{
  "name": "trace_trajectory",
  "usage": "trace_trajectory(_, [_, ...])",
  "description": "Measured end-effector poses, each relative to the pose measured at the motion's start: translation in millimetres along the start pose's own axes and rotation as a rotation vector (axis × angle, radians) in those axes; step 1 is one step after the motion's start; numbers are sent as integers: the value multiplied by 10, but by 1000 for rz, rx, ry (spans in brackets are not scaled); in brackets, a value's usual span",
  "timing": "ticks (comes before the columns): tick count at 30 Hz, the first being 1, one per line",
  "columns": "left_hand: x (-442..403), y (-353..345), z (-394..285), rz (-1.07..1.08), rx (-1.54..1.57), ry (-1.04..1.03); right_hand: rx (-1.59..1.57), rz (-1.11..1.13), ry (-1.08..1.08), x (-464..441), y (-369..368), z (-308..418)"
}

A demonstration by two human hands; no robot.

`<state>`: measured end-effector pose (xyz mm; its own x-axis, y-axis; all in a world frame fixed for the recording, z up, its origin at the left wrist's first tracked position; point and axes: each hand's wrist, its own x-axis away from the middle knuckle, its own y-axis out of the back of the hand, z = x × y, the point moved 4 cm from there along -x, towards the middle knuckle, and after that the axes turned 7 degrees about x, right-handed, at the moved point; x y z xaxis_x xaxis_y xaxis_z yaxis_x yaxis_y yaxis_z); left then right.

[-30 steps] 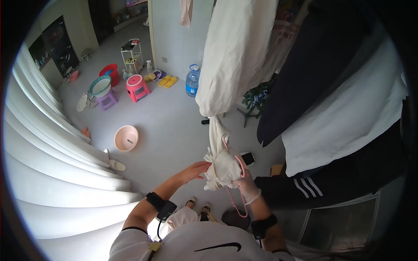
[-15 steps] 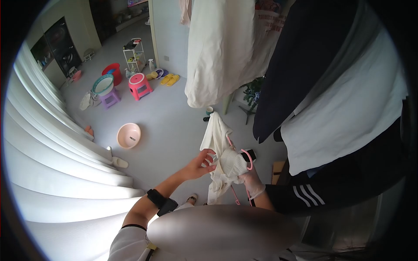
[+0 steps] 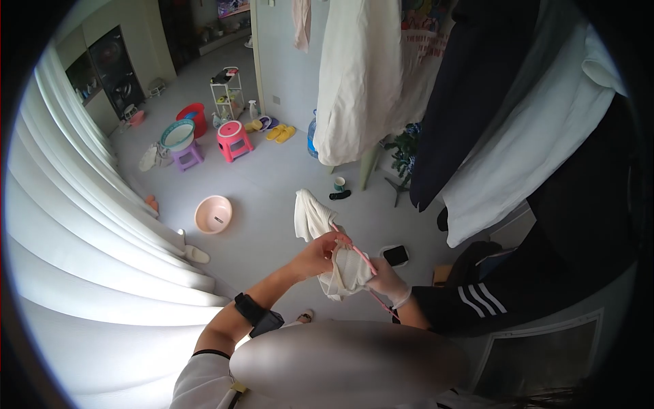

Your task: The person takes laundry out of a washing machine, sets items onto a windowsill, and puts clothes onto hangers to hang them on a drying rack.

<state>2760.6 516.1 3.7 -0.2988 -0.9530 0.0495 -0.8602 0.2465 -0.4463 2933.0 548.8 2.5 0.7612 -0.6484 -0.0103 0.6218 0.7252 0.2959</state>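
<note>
My left hand (image 3: pixel 321 255) is closed at the neck of a cream knit garment (image 3: pixel 349 274), its fingertips bent against a pink clothes hanger (image 3: pixel 361 258). One end of the garment hangs over the hanger's far tip, to the left. My right hand (image 3: pixel 388 281), in a thin clear glove, grips the hanger near its middle. The hanger's lower arm runs toward my body below that hand. Black cloth with three white stripes (image 3: pixel 482 300) covers my right forearm.
Large white (image 3: pixel 357 82) and dark (image 3: pixel 470 88) garments hang at the right. On the floor stand a pink basin (image 3: pixel 213 214), a red-pink stool (image 3: pixel 234 141), a purple stool (image 3: pixel 187 157) and a cup (image 3: pixel 339 183). White curtains (image 3: pixel 122 273) line the left side.
My left hand has moved from beside the garment to closing on it at the hanger. The hanger has turned, and the garment's far end has swung left. My view has shifted slightly.
</note>
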Motion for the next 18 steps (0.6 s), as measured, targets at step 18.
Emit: trace_trajectory(18, [374, 68, -1138, -669, -1427, -611, 907, -407, -332, 527, 499, -410])
